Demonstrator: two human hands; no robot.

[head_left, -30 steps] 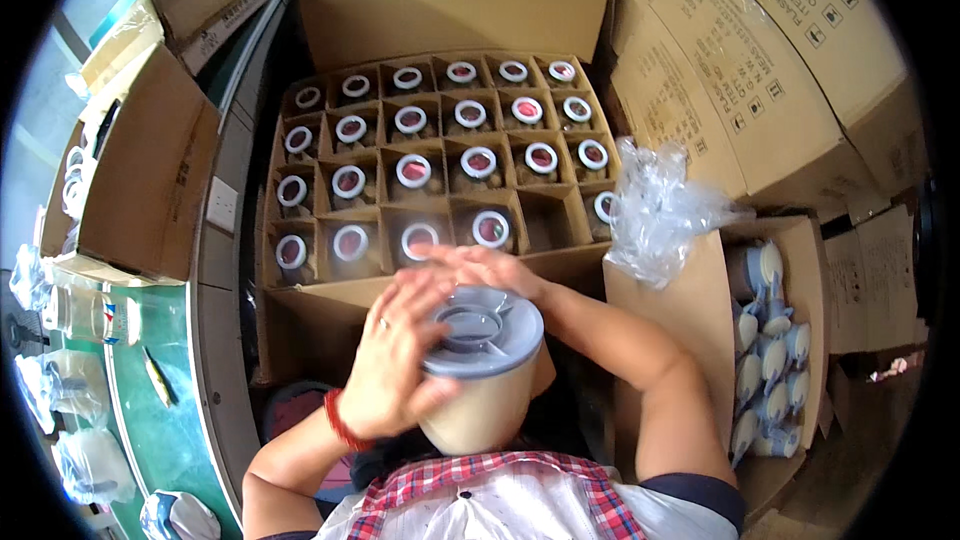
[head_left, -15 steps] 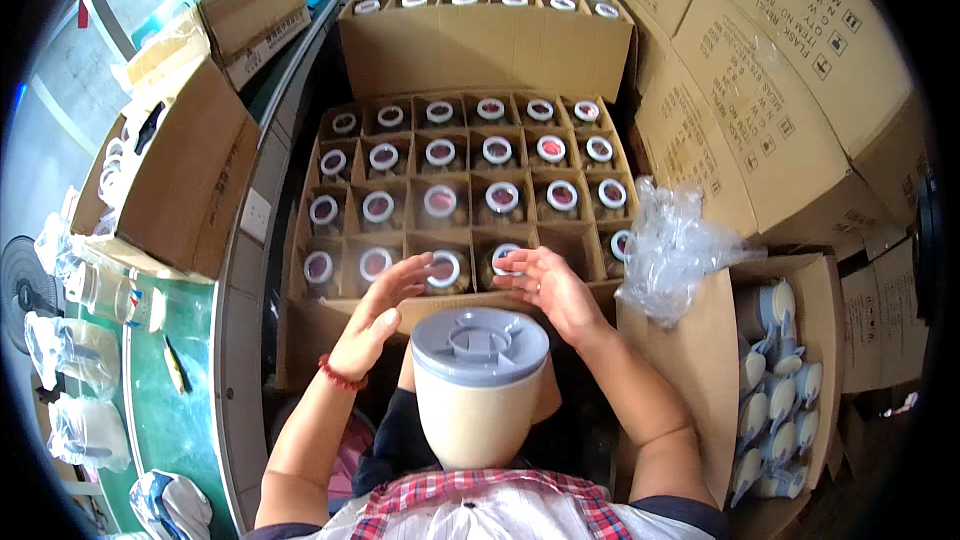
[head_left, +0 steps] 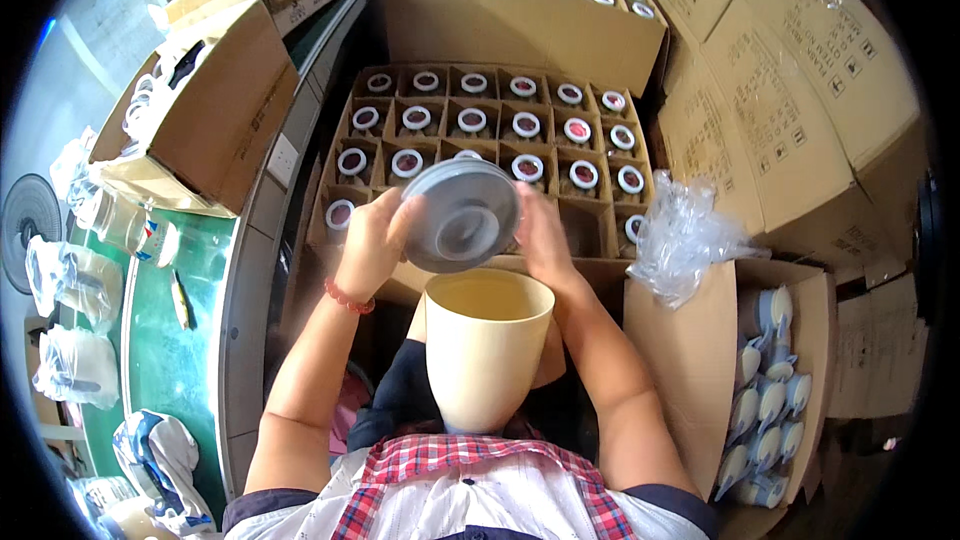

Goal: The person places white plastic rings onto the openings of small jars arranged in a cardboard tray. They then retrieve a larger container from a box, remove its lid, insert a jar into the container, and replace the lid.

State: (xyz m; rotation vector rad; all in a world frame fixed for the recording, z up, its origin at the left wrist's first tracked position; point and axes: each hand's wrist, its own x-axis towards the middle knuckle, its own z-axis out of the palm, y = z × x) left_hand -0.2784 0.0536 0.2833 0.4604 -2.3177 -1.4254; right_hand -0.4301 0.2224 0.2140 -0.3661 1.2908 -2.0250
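Note:
Both my hands hold a round grey lid (head_left: 462,215), tilted up toward me, just above a tall cream cup (head_left: 485,345). My left hand (head_left: 372,240) grips the lid's left edge; a red band is on that wrist. My right hand (head_left: 545,238) holds the lid's right edge. The cup stands open against my lap and touches neither hand. Beyond the lid lies an open divided carton (head_left: 338,145) with a lidded cup in most cells.
A second full carton (head_left: 520,35) stands behind the first. A crumpled plastic bag (head_left: 685,235) and a box of pale blue lids (head_left: 770,400) are at my right. On my left are a green bench (head_left: 160,340) and an open cardboard box (head_left: 215,105). Stacked cartons (head_left: 790,90) fill the right.
A second ago my hands pressed the lid on the cup, then reached toward the carton. Now the cup is open and both hands hold a lid above it.

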